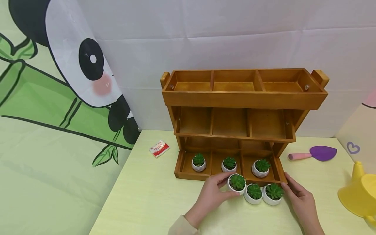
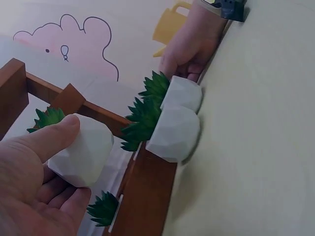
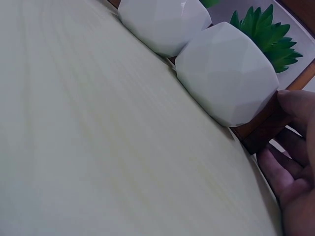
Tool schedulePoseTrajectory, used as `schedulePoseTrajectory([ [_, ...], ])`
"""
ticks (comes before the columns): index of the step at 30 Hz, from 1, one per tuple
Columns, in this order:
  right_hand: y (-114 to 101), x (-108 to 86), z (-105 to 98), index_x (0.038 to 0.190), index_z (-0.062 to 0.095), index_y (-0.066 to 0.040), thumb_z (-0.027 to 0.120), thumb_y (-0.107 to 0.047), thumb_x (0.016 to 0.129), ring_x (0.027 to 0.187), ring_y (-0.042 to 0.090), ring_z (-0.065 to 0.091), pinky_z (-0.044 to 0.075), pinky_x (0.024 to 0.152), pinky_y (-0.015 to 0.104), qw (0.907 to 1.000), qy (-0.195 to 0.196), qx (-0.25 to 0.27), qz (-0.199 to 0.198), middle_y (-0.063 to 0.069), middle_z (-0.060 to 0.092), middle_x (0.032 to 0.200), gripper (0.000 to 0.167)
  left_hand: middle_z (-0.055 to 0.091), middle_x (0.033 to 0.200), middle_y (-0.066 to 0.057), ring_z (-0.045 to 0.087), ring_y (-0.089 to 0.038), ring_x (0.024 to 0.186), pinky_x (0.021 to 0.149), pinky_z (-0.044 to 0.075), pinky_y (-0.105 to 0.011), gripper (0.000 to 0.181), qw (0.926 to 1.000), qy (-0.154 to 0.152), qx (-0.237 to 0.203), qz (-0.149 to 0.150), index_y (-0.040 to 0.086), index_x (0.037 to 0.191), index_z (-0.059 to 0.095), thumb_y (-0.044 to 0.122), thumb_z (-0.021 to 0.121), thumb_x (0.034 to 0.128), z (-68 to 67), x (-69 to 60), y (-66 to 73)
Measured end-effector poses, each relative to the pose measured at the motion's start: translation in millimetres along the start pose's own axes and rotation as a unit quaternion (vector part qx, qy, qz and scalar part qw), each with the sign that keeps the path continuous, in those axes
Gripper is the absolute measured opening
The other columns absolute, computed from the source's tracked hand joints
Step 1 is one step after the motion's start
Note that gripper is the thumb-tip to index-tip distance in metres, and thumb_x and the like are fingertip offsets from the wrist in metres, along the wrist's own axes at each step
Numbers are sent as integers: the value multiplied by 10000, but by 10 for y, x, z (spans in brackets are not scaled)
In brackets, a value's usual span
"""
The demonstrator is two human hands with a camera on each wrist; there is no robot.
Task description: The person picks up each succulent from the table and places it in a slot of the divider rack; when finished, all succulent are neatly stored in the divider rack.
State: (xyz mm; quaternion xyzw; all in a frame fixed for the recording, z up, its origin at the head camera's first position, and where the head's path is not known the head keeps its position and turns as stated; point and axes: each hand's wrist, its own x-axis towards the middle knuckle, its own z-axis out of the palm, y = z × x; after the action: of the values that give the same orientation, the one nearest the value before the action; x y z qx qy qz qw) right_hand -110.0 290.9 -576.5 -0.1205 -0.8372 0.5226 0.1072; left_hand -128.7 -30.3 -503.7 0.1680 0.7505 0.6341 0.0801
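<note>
My left hand (image 1: 212, 194) grips a potted succulent (image 1: 237, 183) by its white faceted pot, just in front of the bottom tier of a brown wooden shelf (image 1: 243, 100). In the left wrist view the thumb lies across this pot (image 2: 88, 147), with fingers beneath. Two more potted succulents, one in the middle (image 1: 254, 193) and one at the right (image 1: 273, 194), stand side by side on the table against the shelf's front. My right hand (image 1: 304, 200) holds the shelf's front right corner, thumb on the front and fingers round the side. Three succulents stand in the bottom tier, one per compartment.
Behind the table (image 1: 132, 202) hangs a pale cloth (image 1: 205, 42). Left of the shelf lies a red and white packet (image 1: 160, 148). To the right are a purple trowel (image 1: 322, 153) with a pink handle and a yellow watering can (image 1: 359, 195).
</note>
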Motion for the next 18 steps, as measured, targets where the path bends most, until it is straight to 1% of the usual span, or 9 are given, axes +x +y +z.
schedulePoseTrajectory([
  [3, 1, -3, -2, 1522, 550, -124, 659, -378, 1038, 1123, -195, 491, 447, 876, 23, 10000, -20, 9, 6, 114, 545, 1469, 557, 654, 1370, 64, 642, -89, 1207, 994, 526, -235, 640, 10000, -57, 18, 58, 231, 1387, 686, 103, 921, 806, -7, 54, 98],
  [5, 0, -2, -1, 1526, 546, -130, 655, -384, 1039, 1126, -194, 489, 446, 878, 22, 10000, -41, 3, 36, 121, 539, 1475, 559, 652, 1360, 92, 644, -78, 1196, 995, 532, -255, 641, 9999, -95, 47, 118, 240, 1386, 686, 104, 921, 805, -11, 100, 167],
  [9, -3, -5, 3, 1528, 544, -134, 652, -392, 1039, 1122, -194, 490, 446, 876, 22, 9999, -69, 27, 89, 117, 539, 1475, 564, 651, 1349, 117, 630, -65, 1213, 999, 526, -247, 644, 9990, -208, 162, 367, 257, 1392, 678, 101, 914, 814, -9, 192, 309],
  [14, -2, -9, 2, 1525, 545, -121, 654, -383, 1041, 1114, -194, 498, 451, 875, 27, 9999, -84, 87, 64, 96, 547, 1466, 561, 661, 1340, 109, 630, -58, 1214, 994, 523, -231, 627, 9968, -326, 223, 689, 228, 1397, 673, 90, 900, 829, 6, 301, 467],
  [18, 1, -4, -7, 1525, 548, -138, 657, -394, 1037, 1119, -198, 488, 439, 876, 17, 10000, -63, -10, 42, 94, 553, 1466, 562, 658, 1347, 106, 623, -48, 1220, 1004, 514, -228, 618, 9948, -380, 287, 904, 200, 1395, 674, 91, 900, 830, 29, 399, 592],
])
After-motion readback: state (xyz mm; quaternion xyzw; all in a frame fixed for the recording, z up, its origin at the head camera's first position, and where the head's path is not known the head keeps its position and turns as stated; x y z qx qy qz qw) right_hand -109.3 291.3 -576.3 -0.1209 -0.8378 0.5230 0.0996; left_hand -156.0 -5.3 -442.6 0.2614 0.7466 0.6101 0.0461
